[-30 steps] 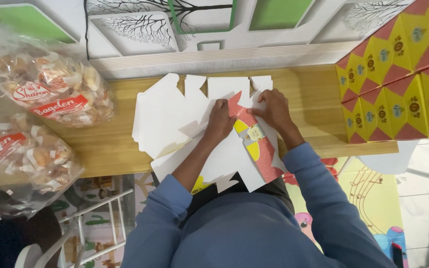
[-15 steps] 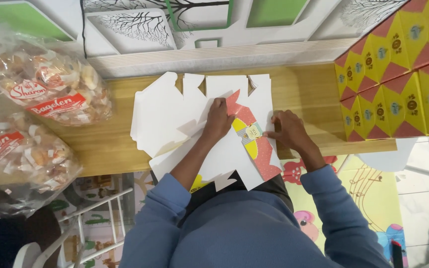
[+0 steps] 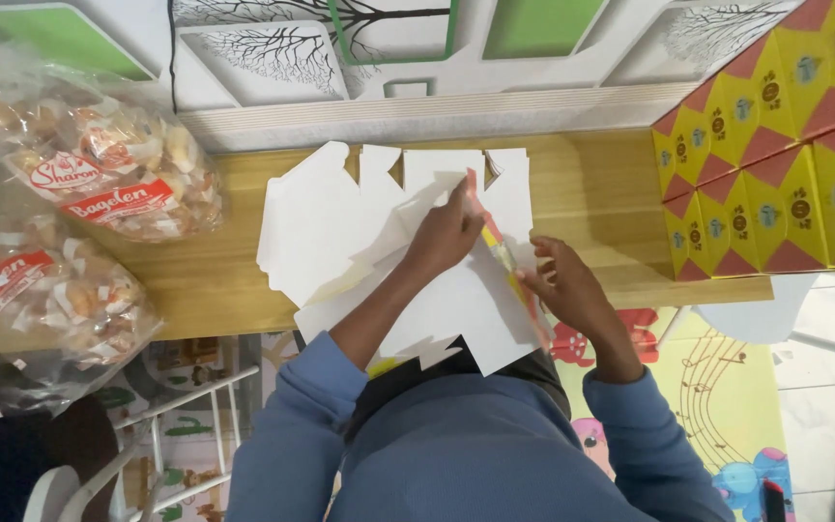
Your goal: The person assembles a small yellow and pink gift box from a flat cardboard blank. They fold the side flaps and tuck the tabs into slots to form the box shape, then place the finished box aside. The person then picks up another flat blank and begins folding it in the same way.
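The left hand [image 3: 446, 232] lies with fingers pressed flat on a white die-cut flat cardboard box blank [image 3: 456, 300], near the blank's upturned red-and-yellow printed edge. The right hand [image 3: 561, 280] grips that same edge from the other side, fingers curled round it, so both hands are clamped on the one sheet, close together but not touching.

Going left to right: two clear plastic bags of bread rolls [image 3: 99, 174] sit at the left end of the light wooden table [image 3: 224, 280]. Next comes a spread stack of white flat cardboard blanks [image 3: 326, 222], lying on the tabletop; the held blank rests on top of this stack and overhangs the table's near edge towards the person's blue sleeves. At the right end stands a pile of folded yellow-and-red patterned cardboard boxes [image 3: 785, 164], well apart from the hands.
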